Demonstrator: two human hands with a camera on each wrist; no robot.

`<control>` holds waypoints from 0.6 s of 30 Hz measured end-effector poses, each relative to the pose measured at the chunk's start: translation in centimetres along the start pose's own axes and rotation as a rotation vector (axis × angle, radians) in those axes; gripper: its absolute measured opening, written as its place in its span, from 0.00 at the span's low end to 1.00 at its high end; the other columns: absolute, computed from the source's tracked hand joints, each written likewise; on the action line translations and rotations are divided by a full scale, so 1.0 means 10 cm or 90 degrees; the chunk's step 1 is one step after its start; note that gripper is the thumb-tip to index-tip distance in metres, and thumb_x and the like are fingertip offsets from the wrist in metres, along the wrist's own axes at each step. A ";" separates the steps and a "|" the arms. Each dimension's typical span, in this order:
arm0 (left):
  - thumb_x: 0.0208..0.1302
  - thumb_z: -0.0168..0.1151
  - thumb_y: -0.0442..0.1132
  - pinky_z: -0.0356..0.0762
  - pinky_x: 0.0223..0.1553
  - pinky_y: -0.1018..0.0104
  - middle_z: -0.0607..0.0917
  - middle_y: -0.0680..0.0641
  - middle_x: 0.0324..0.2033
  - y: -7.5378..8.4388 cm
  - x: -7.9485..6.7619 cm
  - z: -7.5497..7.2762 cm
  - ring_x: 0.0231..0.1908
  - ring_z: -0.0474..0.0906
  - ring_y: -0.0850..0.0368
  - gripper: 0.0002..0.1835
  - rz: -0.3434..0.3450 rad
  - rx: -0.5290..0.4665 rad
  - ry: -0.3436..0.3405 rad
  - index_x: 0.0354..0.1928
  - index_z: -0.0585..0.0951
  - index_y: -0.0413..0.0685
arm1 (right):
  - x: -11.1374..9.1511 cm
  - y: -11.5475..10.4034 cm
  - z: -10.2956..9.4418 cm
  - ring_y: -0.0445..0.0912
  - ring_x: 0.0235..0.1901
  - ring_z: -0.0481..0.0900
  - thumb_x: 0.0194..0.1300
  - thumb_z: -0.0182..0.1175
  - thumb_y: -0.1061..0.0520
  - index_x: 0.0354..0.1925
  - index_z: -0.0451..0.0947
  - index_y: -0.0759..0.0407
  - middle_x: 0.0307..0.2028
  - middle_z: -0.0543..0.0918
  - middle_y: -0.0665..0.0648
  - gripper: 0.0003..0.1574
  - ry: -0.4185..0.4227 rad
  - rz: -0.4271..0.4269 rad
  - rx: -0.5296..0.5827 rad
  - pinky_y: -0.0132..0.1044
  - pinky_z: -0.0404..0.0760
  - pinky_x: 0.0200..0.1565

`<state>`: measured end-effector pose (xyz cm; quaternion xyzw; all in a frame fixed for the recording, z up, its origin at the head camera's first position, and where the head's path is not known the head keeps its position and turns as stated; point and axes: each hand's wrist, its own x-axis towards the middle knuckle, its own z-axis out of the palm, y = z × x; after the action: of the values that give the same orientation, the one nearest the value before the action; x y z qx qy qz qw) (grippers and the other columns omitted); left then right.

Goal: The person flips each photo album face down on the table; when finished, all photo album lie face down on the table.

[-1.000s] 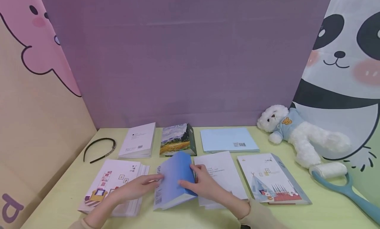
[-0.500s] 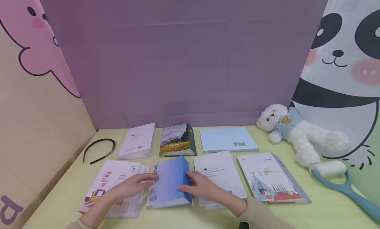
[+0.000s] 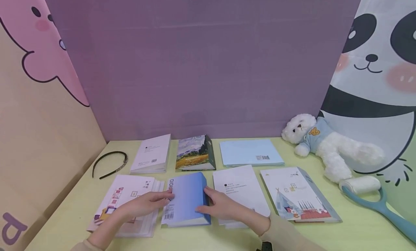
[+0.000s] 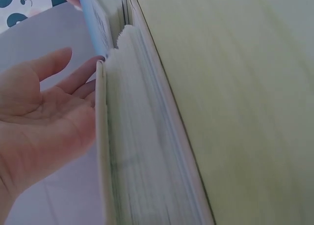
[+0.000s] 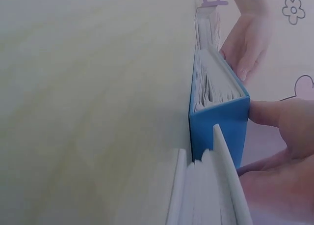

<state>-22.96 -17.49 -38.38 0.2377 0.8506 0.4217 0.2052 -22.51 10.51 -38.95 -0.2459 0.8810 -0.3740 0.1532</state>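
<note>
A thick blue photo album (image 3: 187, 198) lies on the table, its spine to the right and its page block towards me. My left hand (image 3: 144, 203) reaches over a white illustrated album (image 3: 112, 195), its fingertips at the blue album's left edge. In the left wrist view that hand (image 4: 46, 109) has its palm turned up with loosely extended fingers. On the other side my right hand (image 3: 224, 204) touches the spine, thumb near the cover's edge. The right wrist view shows the thumb and fingers of this hand (image 5: 289, 141) against the blue spine (image 5: 221, 126).
Right of the blue album lie a white album (image 3: 238, 193) and a tent-print album (image 3: 294, 195). Behind are a white album (image 3: 151, 153), a landscape-cover album (image 3: 195, 153) and a pale blue one (image 3: 250, 153). A headband (image 3: 125, 159), plush bear (image 3: 325, 146) and lint roller (image 3: 360, 185) flank them.
The blue album was held tilted a second ago; it has come down flat on the table and shifted slightly left. My right hand has loosened from it, and both hands remain beside it.
</note>
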 end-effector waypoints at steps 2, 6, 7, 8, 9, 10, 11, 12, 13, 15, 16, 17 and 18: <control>0.71 0.48 0.49 0.49 0.67 0.39 0.58 0.41 0.70 0.00 0.01 -0.01 0.70 0.48 0.38 0.25 -0.003 -0.001 -0.004 0.64 0.70 0.44 | 0.00 0.00 0.00 0.61 0.70 0.52 0.66 0.56 0.42 0.68 0.49 0.77 0.69 0.53 0.71 0.51 -0.001 -0.002 -0.002 0.54 0.59 0.67; 0.70 0.49 0.49 0.47 0.67 0.39 0.57 0.40 0.70 0.01 0.03 0.00 0.70 0.47 0.38 0.26 -0.014 -0.003 -0.007 0.64 0.70 0.43 | 0.01 0.00 0.00 0.62 0.69 0.52 0.66 0.55 0.42 0.68 0.48 0.77 0.69 0.53 0.72 0.51 -0.001 -0.003 -0.006 0.54 0.59 0.66; 0.70 0.49 0.49 0.46 0.67 0.39 0.56 0.40 0.70 0.02 0.03 0.00 0.70 0.46 0.37 0.26 -0.017 -0.002 -0.006 0.64 0.70 0.43 | 0.01 0.01 0.01 0.62 0.69 0.53 0.66 0.55 0.42 0.68 0.48 0.77 0.69 0.53 0.73 0.51 -0.001 -0.002 -0.008 0.54 0.59 0.66; 0.70 0.50 0.49 0.46 0.67 0.39 0.56 0.40 0.70 0.02 0.04 0.01 0.70 0.46 0.37 0.26 -0.021 -0.003 -0.004 0.64 0.70 0.44 | 0.01 0.01 0.01 0.62 0.69 0.53 0.66 0.55 0.42 0.68 0.49 0.77 0.69 0.53 0.73 0.51 -0.002 -0.001 -0.011 0.55 0.59 0.66; 0.70 0.50 0.49 0.45 0.67 0.38 0.56 0.41 0.70 0.03 0.04 0.01 0.70 0.46 0.37 0.25 -0.023 -0.002 -0.003 0.65 0.70 0.45 | 0.02 0.01 0.00 0.62 0.69 0.53 0.66 0.55 0.42 0.68 0.49 0.77 0.69 0.53 0.73 0.51 -0.002 0.001 -0.011 0.55 0.59 0.66; 0.70 0.50 0.49 0.45 0.67 0.38 0.56 0.41 0.70 0.03 0.04 0.01 0.70 0.45 0.37 0.25 -0.026 -0.002 -0.003 0.65 0.70 0.45 | 0.02 0.01 0.01 0.62 0.69 0.52 0.66 0.56 0.42 0.68 0.48 0.77 0.69 0.53 0.73 0.51 -0.002 0.002 -0.009 0.55 0.59 0.66; 0.70 0.50 0.49 0.45 0.67 0.38 0.56 0.41 0.71 0.04 0.04 0.02 0.70 0.45 0.37 0.25 -0.029 -0.002 -0.002 0.65 0.69 0.46 | 0.02 0.01 0.01 0.62 0.69 0.52 0.66 0.56 0.42 0.68 0.48 0.77 0.69 0.53 0.73 0.51 -0.002 0.003 -0.010 0.55 0.59 0.66; 0.70 0.50 0.49 0.45 0.67 0.37 0.55 0.42 0.71 0.04 0.04 0.02 0.70 0.44 0.37 0.25 -0.030 -0.002 -0.001 0.65 0.69 0.46 | 0.02 0.02 0.01 0.62 0.69 0.52 0.66 0.55 0.42 0.68 0.48 0.77 0.69 0.53 0.73 0.51 -0.003 0.003 -0.010 0.55 0.59 0.66; 0.70 0.50 0.49 0.45 0.67 0.37 0.55 0.42 0.71 0.04 0.04 0.02 0.70 0.44 0.37 0.25 -0.030 0.000 -0.002 0.65 0.69 0.46 | 0.02 0.02 0.01 0.62 0.70 0.52 0.66 0.55 0.42 0.68 0.48 0.77 0.69 0.52 0.72 0.51 -0.004 0.003 -0.011 0.55 0.59 0.66; 0.70 0.50 0.49 0.46 0.67 0.38 0.55 0.42 0.71 0.04 0.04 0.02 0.70 0.44 0.37 0.26 -0.026 0.008 -0.004 0.65 0.69 0.46 | 0.02 0.02 0.01 0.62 0.70 0.52 0.66 0.55 0.42 0.68 0.48 0.77 0.69 0.52 0.72 0.51 -0.005 0.002 -0.012 0.54 0.59 0.66; 0.70 0.50 0.49 0.47 0.67 0.38 0.55 0.41 0.71 0.04 0.04 0.02 0.70 0.44 0.38 0.26 -0.025 0.011 -0.005 0.65 0.69 0.46 | 0.02 0.02 0.01 0.62 0.70 0.52 0.66 0.55 0.42 0.68 0.48 0.77 0.69 0.52 0.72 0.51 -0.005 0.001 -0.012 0.54 0.59 0.66; 0.70 0.50 0.49 0.47 0.67 0.39 0.55 0.41 0.71 0.04 0.04 0.02 0.70 0.45 0.38 0.26 -0.022 0.014 -0.006 0.65 0.69 0.45 | 0.03 0.02 0.00 0.62 0.70 0.52 0.66 0.55 0.42 0.68 0.48 0.77 0.69 0.52 0.72 0.51 -0.005 0.000 -0.011 0.54 0.59 0.66; 0.70 0.49 0.49 0.47 0.67 0.39 0.55 0.41 0.71 0.04 0.04 0.01 0.70 0.45 0.38 0.26 -0.023 0.015 -0.007 0.65 0.69 0.45 | 0.03 0.02 0.01 0.62 0.70 0.52 0.66 0.55 0.42 0.68 0.48 0.77 0.69 0.52 0.72 0.51 -0.006 0.000 -0.008 0.54 0.59 0.66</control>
<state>-23.09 -16.99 -38.21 0.2274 0.8584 0.4067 0.2148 -22.77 10.46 -39.16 -0.2489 0.8825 -0.3675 0.1555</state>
